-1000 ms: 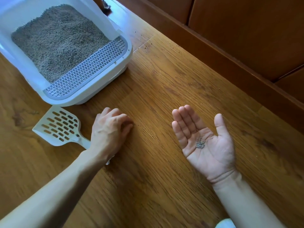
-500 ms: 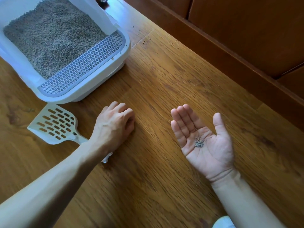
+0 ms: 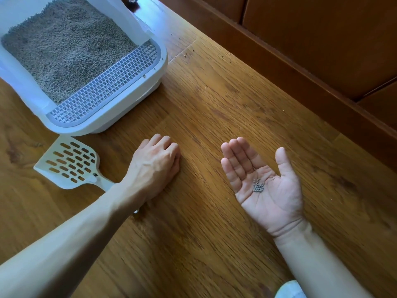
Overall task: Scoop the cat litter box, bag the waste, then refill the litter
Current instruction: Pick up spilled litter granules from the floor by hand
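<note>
A white litter box (image 3: 137,117) with a grid step holds grey litter (image 3: 64,44) at the upper left. In front of it a white slotted scoop (image 3: 66,162) lies flat on the wooden floor (image 3: 214,104), its handle running under my left wrist. My left hand (image 3: 156,166) rests palm down on the floor beside the scoop, fingers curled under; what lies beneath the fingertips is hidden. My right hand (image 3: 264,186) is held flat, palm up, and a small heap of grey litter pellets (image 3: 258,187) sits in it.
A dark wooden baseboard and panelled wall (image 3: 300,67) run diagonally along the right. A few stray litter grains (image 3: 185,53) dot the floor near the box's corner. A pale blue-white object (image 3: 290,290) peeks in at the bottom edge.
My left hand has slid a little to the right across the floor, away from the scoop's head. The right hand keeps its palm up with the pellets in it.
</note>
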Demonstrator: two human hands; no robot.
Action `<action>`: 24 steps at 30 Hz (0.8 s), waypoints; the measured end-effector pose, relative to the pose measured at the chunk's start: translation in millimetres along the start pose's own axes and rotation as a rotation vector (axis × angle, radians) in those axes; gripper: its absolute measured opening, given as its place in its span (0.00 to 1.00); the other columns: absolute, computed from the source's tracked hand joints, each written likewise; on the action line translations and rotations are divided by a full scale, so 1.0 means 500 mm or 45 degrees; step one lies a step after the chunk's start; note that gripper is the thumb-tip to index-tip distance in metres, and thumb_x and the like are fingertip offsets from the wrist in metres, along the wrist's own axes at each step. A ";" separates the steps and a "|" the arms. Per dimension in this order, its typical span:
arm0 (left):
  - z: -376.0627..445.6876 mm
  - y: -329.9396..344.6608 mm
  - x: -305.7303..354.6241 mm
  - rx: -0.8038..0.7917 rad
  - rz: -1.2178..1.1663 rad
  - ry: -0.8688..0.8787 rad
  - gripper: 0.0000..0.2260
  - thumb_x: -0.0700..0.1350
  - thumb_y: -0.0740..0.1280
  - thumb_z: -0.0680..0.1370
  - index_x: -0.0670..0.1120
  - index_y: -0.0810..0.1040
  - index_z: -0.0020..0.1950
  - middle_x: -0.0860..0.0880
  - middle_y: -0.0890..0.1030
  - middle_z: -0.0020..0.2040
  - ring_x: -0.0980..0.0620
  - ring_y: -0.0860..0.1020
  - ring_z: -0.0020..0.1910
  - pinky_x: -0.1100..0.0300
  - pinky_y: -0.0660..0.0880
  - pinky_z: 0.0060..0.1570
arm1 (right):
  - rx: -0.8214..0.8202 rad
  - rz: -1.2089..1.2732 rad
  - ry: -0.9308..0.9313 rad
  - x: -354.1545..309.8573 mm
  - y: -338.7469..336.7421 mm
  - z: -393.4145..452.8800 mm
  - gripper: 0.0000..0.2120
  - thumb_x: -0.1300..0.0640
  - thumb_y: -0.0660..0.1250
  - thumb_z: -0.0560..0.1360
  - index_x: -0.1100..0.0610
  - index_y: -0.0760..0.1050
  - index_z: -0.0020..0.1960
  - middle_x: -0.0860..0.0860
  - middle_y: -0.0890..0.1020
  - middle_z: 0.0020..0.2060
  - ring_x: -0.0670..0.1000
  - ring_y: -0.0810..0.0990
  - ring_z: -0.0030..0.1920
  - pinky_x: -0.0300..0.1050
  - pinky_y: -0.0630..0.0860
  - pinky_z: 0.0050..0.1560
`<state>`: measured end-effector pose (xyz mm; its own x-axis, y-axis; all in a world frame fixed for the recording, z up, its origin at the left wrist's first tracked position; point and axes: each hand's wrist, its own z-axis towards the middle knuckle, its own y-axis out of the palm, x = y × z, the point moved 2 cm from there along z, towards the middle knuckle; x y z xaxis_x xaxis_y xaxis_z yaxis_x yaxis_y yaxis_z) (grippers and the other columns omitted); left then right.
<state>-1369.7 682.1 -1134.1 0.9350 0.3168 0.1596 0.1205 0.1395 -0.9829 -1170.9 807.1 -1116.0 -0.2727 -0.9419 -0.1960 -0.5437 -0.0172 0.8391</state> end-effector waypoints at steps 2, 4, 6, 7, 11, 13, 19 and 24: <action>0.000 0.000 -0.001 -0.009 -0.013 -0.031 0.06 0.45 0.63 0.78 0.44 0.75 0.44 0.47 0.76 0.42 0.51 0.70 0.41 0.56 0.71 0.40 | -0.005 0.008 -0.002 -0.001 0.000 -0.001 0.36 0.35 0.52 0.81 0.67 0.71 0.69 0.62 0.75 0.67 0.59 0.68 0.73 0.54 0.64 0.74; -0.003 0.002 -0.001 -0.013 -0.029 -0.061 0.05 0.45 0.64 0.78 0.44 0.76 0.45 0.47 0.76 0.42 0.51 0.71 0.41 0.56 0.71 0.40 | 0.001 0.005 -0.008 -0.002 -0.001 -0.001 0.36 0.36 0.52 0.81 0.67 0.71 0.69 0.62 0.75 0.67 0.59 0.68 0.73 0.54 0.64 0.74; -0.006 0.003 0.002 -0.021 -0.035 -0.060 0.05 0.45 0.65 0.78 0.45 0.77 0.45 0.48 0.77 0.43 0.51 0.71 0.41 0.57 0.71 0.40 | 0.008 -0.001 -0.007 -0.002 -0.003 -0.001 0.36 0.36 0.52 0.81 0.67 0.72 0.68 0.62 0.76 0.67 0.59 0.69 0.73 0.55 0.64 0.74; -0.007 0.003 0.004 -0.021 -0.039 -0.054 0.05 0.45 0.65 0.78 0.45 0.77 0.45 0.48 0.77 0.43 0.51 0.71 0.41 0.58 0.70 0.40 | 0.007 0.002 -0.006 -0.002 -0.004 -0.001 0.36 0.36 0.52 0.81 0.67 0.71 0.68 0.62 0.76 0.67 0.59 0.68 0.73 0.55 0.64 0.74; -0.005 -0.001 0.009 0.007 -0.034 0.006 0.04 0.44 0.67 0.78 0.45 0.78 0.44 0.48 0.77 0.42 0.49 0.72 0.41 0.56 0.71 0.39 | 0.011 0.002 -0.006 0.002 -0.007 0.000 0.35 0.36 0.52 0.81 0.67 0.72 0.68 0.62 0.76 0.66 0.59 0.69 0.72 0.55 0.66 0.73; 0.000 -0.003 0.012 -0.006 -0.001 0.071 0.04 0.44 0.67 0.78 0.45 0.78 0.44 0.47 0.77 0.43 0.48 0.73 0.42 0.55 0.71 0.40 | 0.004 0.008 -0.003 0.003 -0.006 0.001 0.35 0.36 0.52 0.81 0.67 0.72 0.68 0.63 0.76 0.66 0.59 0.69 0.72 0.55 0.66 0.73; 0.015 -0.001 0.017 -0.084 0.035 0.059 0.07 0.46 0.63 0.77 0.44 0.75 0.44 0.47 0.75 0.41 0.48 0.71 0.41 0.54 0.70 0.40 | 0.004 0.002 -0.009 -0.002 -0.004 -0.001 0.35 0.36 0.52 0.81 0.67 0.72 0.68 0.62 0.76 0.66 0.59 0.69 0.72 0.55 0.66 0.73; -0.008 0.000 0.022 -0.061 -0.043 0.021 0.07 0.46 0.61 0.78 0.45 0.75 0.45 0.48 0.76 0.43 0.49 0.71 0.42 0.54 0.73 0.41 | 0.011 0.011 -0.025 -0.009 -0.010 -0.006 0.36 0.36 0.52 0.81 0.67 0.73 0.67 0.62 0.77 0.66 0.59 0.70 0.72 0.55 0.67 0.72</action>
<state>-1358.0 681.8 -1132.7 0.9353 0.2972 0.1919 0.1679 0.1045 -0.9803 -1164.5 810.2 -1117.8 -0.2926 -0.9354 -0.1986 -0.5482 -0.0061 0.8363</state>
